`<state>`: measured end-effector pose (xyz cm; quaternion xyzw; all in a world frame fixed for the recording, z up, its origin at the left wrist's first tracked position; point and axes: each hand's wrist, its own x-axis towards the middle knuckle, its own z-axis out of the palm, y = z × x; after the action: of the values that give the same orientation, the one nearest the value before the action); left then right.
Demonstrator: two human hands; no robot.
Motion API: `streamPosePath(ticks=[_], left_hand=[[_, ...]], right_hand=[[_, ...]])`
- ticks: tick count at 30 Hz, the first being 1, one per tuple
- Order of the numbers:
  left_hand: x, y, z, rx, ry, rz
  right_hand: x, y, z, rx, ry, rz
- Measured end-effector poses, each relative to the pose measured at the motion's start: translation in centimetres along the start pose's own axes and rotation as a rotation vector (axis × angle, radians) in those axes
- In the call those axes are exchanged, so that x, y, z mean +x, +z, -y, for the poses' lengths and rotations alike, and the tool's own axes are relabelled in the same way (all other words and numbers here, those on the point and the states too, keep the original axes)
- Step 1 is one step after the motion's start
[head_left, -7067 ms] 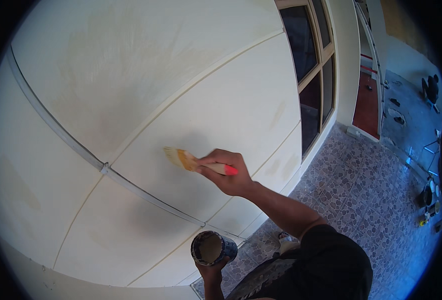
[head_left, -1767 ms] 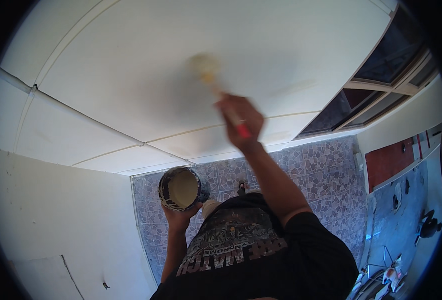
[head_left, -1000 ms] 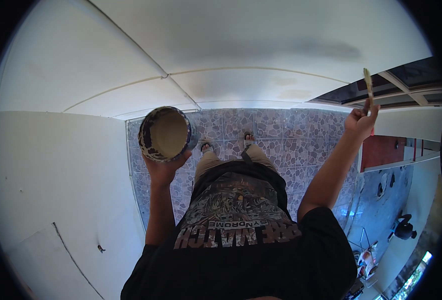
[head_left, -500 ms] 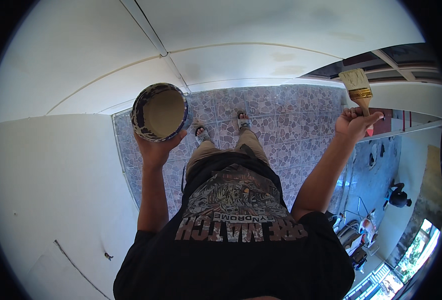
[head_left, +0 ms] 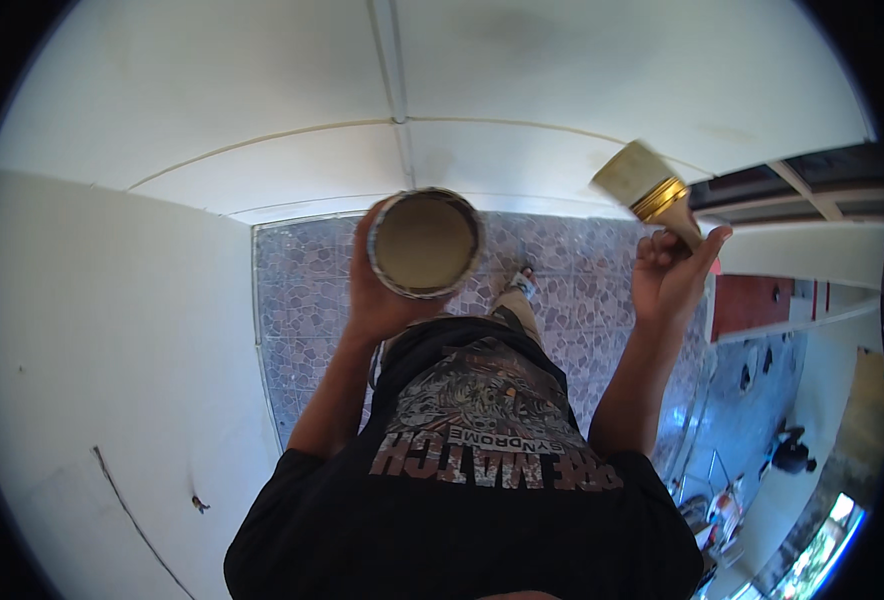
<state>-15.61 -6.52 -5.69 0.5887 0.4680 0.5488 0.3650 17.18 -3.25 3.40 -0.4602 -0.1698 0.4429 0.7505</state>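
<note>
A pot (head_left: pixel 479 250) in the left hand (head_left: pixel 380 305), a wide brush (head_left: pixel 659 202) in the right hand (head_left: pixel 670 280), both above the tiled floor (head_left: pixel 582 270) near its wall-side edge.
The left hand is wrapped around the pot's side; with beige liquid (head_left: pixel 424 243) in it, it is probably weighty and apt to slop if tipped, so best held below the rim. The right hand's fingers curl round the brush's handle; the brush looks light, its bristles likely soft, the stiff handle the place to grip.

The paint (head_left: pixel 422 245) is beige, the brush band (head_left: pixel 660 200) gold.
</note>
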Motion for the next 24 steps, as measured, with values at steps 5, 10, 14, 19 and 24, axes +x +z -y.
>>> streamPosePath(ticks=[5,10,14,19,24], left_hand=[[-0.9,1.0,0.0,-0.223,-0.015,-0.008],[-2.4,1.4,0.0,-0.140,-0.025,0.007],[-3.4,1.8,-1.0,-0.170,-0.173,-0.026],[-3.9,2.1,-0.6,-0.112,-0.163,-0.058],[-4.2,2.4,0.9,-0.195,-0.164,-0.083]], right_hand=[[-3.3,3.3,-2.5,-0.179,-0.031,0.272],[-2.8,4.6,-2.6,-0.177,-0.027,0.325],[-2.1,5.1,-2.6,-0.199,0.006,0.386],[-2.1,5.4,-3.1,-0.199,0.053,0.294],[-2.0,5.2,-3.8,-0.197,0.052,0.322]])
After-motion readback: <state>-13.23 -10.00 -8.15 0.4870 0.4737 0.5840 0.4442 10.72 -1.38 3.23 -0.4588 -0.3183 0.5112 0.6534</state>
